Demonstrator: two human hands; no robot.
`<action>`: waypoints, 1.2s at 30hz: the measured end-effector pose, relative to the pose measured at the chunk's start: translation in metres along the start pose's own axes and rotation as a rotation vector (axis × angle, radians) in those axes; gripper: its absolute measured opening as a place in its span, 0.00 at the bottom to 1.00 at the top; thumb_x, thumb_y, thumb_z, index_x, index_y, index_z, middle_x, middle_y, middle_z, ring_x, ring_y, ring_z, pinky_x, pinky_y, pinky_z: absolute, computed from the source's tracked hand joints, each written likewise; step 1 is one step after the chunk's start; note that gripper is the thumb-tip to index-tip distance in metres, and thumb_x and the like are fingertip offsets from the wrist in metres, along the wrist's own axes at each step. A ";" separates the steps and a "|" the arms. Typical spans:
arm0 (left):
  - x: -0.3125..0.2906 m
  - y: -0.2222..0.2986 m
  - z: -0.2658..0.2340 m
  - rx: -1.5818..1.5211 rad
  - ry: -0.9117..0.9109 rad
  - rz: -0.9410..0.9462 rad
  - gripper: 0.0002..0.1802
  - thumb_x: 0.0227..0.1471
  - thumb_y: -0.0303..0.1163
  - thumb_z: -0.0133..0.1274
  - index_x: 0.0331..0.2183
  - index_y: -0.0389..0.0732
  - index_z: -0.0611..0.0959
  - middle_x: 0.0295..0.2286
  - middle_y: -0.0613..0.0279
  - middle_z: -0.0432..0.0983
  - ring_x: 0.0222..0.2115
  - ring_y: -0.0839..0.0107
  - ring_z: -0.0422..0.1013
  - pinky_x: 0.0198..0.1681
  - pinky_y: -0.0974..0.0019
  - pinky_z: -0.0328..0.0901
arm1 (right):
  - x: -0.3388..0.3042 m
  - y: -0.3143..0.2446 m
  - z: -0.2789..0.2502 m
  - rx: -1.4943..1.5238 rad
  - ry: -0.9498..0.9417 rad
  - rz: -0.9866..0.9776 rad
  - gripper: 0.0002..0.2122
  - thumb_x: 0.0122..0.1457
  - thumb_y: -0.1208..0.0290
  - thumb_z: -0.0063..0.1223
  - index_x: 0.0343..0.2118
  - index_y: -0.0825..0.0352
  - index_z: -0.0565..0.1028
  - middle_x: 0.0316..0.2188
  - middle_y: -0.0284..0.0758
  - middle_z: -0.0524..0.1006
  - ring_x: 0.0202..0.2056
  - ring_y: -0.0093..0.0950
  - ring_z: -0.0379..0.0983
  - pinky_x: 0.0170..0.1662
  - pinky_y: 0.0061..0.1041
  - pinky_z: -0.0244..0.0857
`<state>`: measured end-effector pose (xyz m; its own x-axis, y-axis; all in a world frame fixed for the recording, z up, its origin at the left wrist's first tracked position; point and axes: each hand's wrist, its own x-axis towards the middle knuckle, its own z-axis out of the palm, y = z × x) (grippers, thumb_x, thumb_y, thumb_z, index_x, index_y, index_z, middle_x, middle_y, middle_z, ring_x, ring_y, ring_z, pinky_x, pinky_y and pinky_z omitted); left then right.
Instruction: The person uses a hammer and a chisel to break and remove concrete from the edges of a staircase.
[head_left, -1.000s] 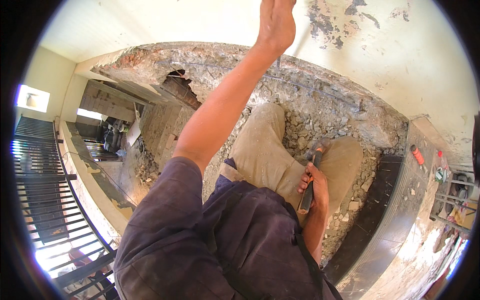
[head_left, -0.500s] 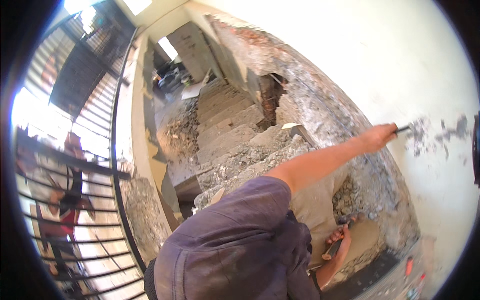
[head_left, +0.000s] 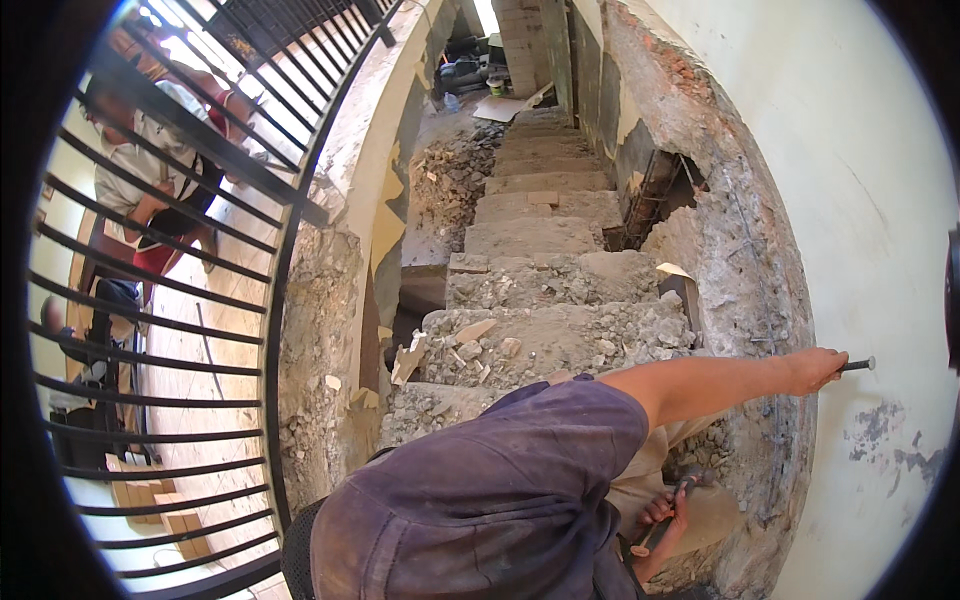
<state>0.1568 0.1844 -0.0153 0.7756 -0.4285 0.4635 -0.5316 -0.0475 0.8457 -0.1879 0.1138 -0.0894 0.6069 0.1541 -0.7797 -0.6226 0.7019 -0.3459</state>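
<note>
My left arm, in a purple-grey sleeve, stretches across to the right. My left hand [head_left: 815, 371] is closed round a dark metal chisel [head_left: 858, 364], whose flat round head sticks out to the right; its other end is hidden. This hand is over the broken edge of the wall, beside the pale plaster. Lower down, near my legs, my right hand [head_left: 668, 520] grips a hammer [head_left: 654, 540] by its dark handle with a tan butt. The hammer's head is small and partly hard to make out.
Rubble-covered concrete steps [head_left: 545, 235] run away from me. A rough, chipped wall [head_left: 750, 270] with exposed brick and rebar borders them on the right. Black metal railing [head_left: 270, 350] stands on the left, with people [head_left: 150, 150] behind it. Plastic containers and debris lie at the far end.
My view has turned, so the steps and railing look more upright. My left hand with the chisel sits lower and farther right in the picture. Both tools remain gripped.
</note>
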 end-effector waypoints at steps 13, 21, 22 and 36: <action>-0.001 0.003 -0.026 0.061 -0.059 -0.112 0.09 0.63 0.30 0.47 0.40 0.35 0.68 0.33 0.42 0.73 0.36 0.39 0.70 0.39 0.43 0.63 | 0.020 -0.009 0.005 0.015 -0.039 0.074 0.15 0.66 0.52 0.51 0.31 0.58 0.72 0.17 0.23 0.67 0.16 0.18 0.62 0.20 0.23 0.59; -0.007 -0.006 -0.014 -0.005 0.046 -0.037 0.09 0.62 0.30 0.47 0.40 0.35 0.68 0.33 0.42 0.72 0.37 0.39 0.70 0.40 0.43 0.64 | 0.017 -0.007 0.005 0.040 -0.112 0.100 0.15 0.66 0.51 0.51 0.33 0.59 0.70 0.18 0.23 0.66 0.17 0.18 0.61 0.21 0.22 0.59; -0.007 -0.007 -0.014 0.003 0.035 -0.024 0.09 0.62 0.29 0.48 0.40 0.35 0.68 0.33 0.42 0.72 0.37 0.40 0.70 0.40 0.44 0.64 | 0.016 -0.007 0.005 0.047 -0.116 0.101 0.15 0.67 0.51 0.51 0.33 0.59 0.70 0.18 0.23 0.66 0.17 0.18 0.62 0.22 0.23 0.59; -0.013 0.009 -0.015 -0.002 0.023 -0.053 0.08 0.62 0.28 0.47 0.39 0.33 0.68 0.34 0.42 0.72 0.37 0.39 0.71 0.40 0.44 0.65 | 0.006 -0.003 0.009 0.039 -0.001 0.027 0.14 0.67 0.52 0.49 0.34 0.58 0.71 0.19 0.23 0.68 0.17 0.19 0.63 0.22 0.25 0.60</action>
<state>0.1466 0.2028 -0.0098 0.8103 -0.4048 0.4237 -0.4888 -0.0681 0.8697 -0.1776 0.1187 -0.0886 0.5909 0.1737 -0.7878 -0.6189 0.7240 -0.3046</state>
